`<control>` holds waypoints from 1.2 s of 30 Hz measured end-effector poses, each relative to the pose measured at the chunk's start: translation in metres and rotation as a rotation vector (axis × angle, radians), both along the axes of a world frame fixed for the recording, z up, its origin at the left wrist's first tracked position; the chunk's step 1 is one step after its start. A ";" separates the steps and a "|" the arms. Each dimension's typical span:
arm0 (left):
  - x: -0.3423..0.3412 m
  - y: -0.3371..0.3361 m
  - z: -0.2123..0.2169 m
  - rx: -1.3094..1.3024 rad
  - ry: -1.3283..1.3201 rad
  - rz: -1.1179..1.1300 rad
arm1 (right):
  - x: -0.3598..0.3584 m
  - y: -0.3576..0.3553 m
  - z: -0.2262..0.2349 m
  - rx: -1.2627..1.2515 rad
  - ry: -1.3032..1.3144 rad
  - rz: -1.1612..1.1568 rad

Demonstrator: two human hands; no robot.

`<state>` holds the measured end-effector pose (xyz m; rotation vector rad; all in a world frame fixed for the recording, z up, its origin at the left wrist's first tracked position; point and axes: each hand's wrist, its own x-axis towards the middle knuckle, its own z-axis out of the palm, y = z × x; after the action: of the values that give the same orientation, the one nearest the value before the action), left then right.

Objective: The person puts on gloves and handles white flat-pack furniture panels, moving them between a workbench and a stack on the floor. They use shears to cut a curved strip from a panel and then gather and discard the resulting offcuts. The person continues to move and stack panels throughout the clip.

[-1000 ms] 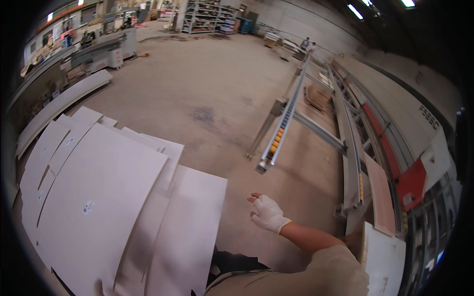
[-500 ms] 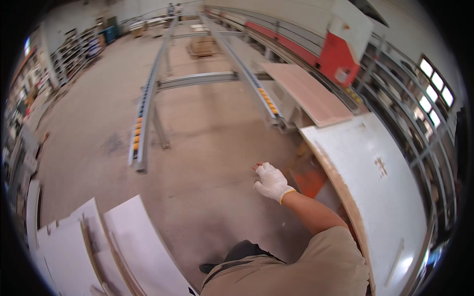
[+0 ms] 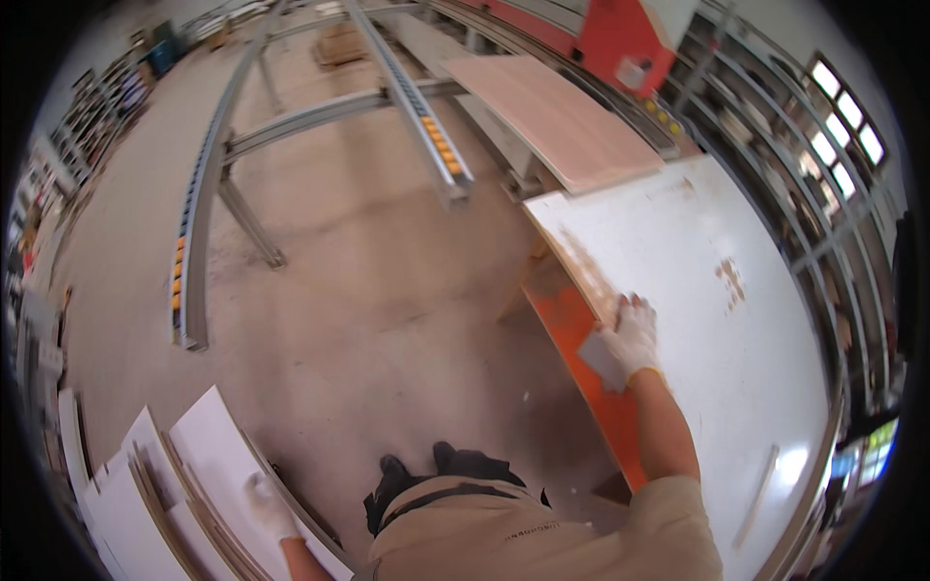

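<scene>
My right hand [image 3: 628, 339], in a white glove, rests on the near edge of a large white panel [image 3: 717, 320] that lies flat on an orange-sided table [image 3: 581, 339]. Its fingers curl over the panel's edge. My left hand [image 3: 266, 504], also gloved, is low at the left and touches the top edge of white boards [image 3: 165, 484] stacked on edge beside me. Whether it grips a board is unclear. My dark shoes [image 3: 417, 465] stand on the concrete floor between the two.
A pale wooden sheet [image 3: 562, 116] lies on the table beyond the white panel. Two grey roller rails [image 3: 417, 107] on metal legs cross the concrete floor [image 3: 368, 290] ahead. A red machine [image 3: 620, 39] and metal racking [image 3: 794, 165] stand at right.
The view has swung from the board stack to the table at right. My right hand went from mid-air onto the white panel's edge. My left hand has come into view at the boards.
</scene>
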<state>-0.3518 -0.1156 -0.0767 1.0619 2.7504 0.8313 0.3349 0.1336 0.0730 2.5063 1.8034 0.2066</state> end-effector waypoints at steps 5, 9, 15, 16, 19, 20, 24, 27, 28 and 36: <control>0.071 0.089 -0.075 -0.286 -0.523 -0.532 | -0.012 0.003 0.005 -0.091 0.159 -0.065; 0.104 0.127 -0.123 -0.567 -0.903 -0.759 | -0.003 -0.009 0.011 0.133 0.089 0.015; 0.100 0.188 -0.174 -0.859 -1.007 -0.758 | -0.097 -0.107 -0.067 0.288 0.328 0.196; 0.097 0.206 -0.181 -0.896 -1.010 -0.721 | -0.115 -0.139 -0.086 0.293 0.292 0.272; 0.096 0.254 -0.203 -0.974 -1.176 -0.586 | -0.145 -0.245 -0.141 0.160 0.497 -0.018; 0.099 0.265 -0.207 -0.989 -1.258 -0.540 | -0.146 -0.288 -0.155 -0.028 0.647 -0.266; 0.121 0.279 -0.202 -1.034 -0.835 -0.978 | -0.127 -0.436 -0.208 -0.299 0.890 -1.092; 0.162 0.283 -0.186 -1.062 -0.679 -1.141 | -0.121 -0.515 -0.236 -0.040 0.947 -1.339; 0.182 0.282 -0.182 -1.050 -0.644 -1.199 | -0.117 -0.535 -0.241 0.021 0.958 -1.383; 0.381 0.186 -0.175 -1.064 -0.545 -1.468 | -0.157 -0.613 -0.198 0.345 1.323 -1.352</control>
<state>0.0287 0.0707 -0.2513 1.6156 0.9921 -0.4578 0.1784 -0.4792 -0.1253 3.6205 -0.5598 -1.4916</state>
